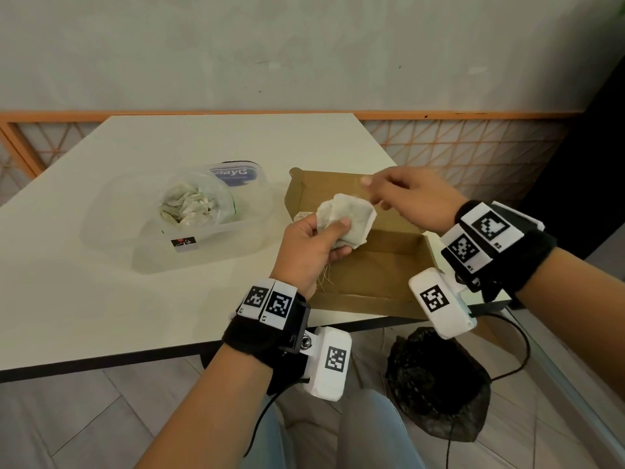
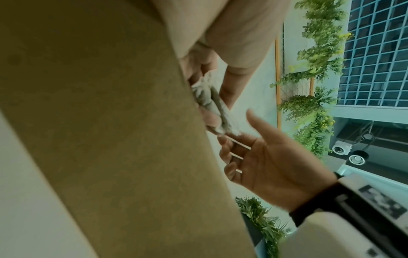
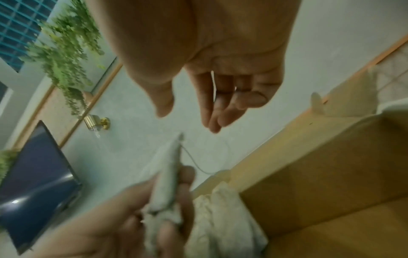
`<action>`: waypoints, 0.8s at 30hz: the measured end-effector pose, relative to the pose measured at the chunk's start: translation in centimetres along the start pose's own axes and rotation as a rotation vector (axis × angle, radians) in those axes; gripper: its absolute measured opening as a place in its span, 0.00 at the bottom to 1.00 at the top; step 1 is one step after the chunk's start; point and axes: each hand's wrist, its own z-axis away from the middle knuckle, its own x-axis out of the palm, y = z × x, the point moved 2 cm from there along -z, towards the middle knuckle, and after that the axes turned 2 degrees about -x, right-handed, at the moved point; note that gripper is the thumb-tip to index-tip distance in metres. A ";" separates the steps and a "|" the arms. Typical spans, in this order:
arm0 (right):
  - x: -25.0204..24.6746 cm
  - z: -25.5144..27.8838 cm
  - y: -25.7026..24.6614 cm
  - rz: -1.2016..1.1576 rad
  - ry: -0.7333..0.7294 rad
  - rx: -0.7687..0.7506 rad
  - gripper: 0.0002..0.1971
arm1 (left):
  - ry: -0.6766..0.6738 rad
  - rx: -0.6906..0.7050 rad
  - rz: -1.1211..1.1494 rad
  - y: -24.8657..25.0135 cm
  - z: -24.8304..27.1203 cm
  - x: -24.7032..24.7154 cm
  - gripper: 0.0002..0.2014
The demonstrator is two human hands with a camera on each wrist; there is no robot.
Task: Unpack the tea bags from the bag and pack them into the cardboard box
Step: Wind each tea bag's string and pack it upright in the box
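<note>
My left hand [image 1: 324, 238] grips a bunch of pale tea bags [image 1: 351, 220] just above the left end of the open brown cardboard box [image 1: 382, 265]. Loose strings hang below that hand. My right hand [image 1: 372, 191] hovers over the box just right of the bunch, its fingers relaxed and holding nothing. In the right wrist view its thumb and fingers [image 3: 212, 122] stand apart above the tea bags [image 3: 165, 188]. The left wrist view shows the tea bags [image 2: 207, 101] beside the box wall [image 2: 110, 122]. A clear plastic bag [image 1: 192, 208] holding several more tea bags lies to the left.
The plastic bag sits in a clear plastic container [image 1: 216, 247] on the white table [image 1: 101, 299], with a blue-labelled lid [image 1: 233, 174] behind it. The box stands near the table's front right corner. A black bag [image 1: 436, 384] and cables lie on the floor below.
</note>
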 end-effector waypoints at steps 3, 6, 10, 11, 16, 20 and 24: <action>0.1 0.1 -0.8 -0.057 -0.158 -0.032 0.10 | 0.000 0.001 -0.008 0.0 0.0 0.0 0.04; -0.7 -0.7 -0.1 0.015 -0.103 -0.005 0.07 | 0.062 -0.009 0.005 0.1 0.0 -0.2 0.08; -1.2 -1.2 1.3 0.220 -0.103 0.070 0.06 | 0.131 0.022 0.085 0.4 0.0 -0.4 0.09; -1.1 -1.3 1.6 0.273 -0.121 0.083 0.07 | 0.145 0.026 0.109 0.5 -0.1 -0.5 0.08; -0.6 -1.3 1.9 0.347 -0.253 0.105 0.08 | 0.193 -0.002 0.174 0.3 -0.3 -0.6 0.08; 0.1 -1.4 1.5 0.304 -0.362 0.104 0.06 | 0.195 0.018 0.161 0.3 -0.4 -0.7 0.08; 1.4 -2.1 1.8 0.411 -0.375 0.112 0.05 | 0.196 0.011 0.178 0.3 -0.4 -0.6 0.08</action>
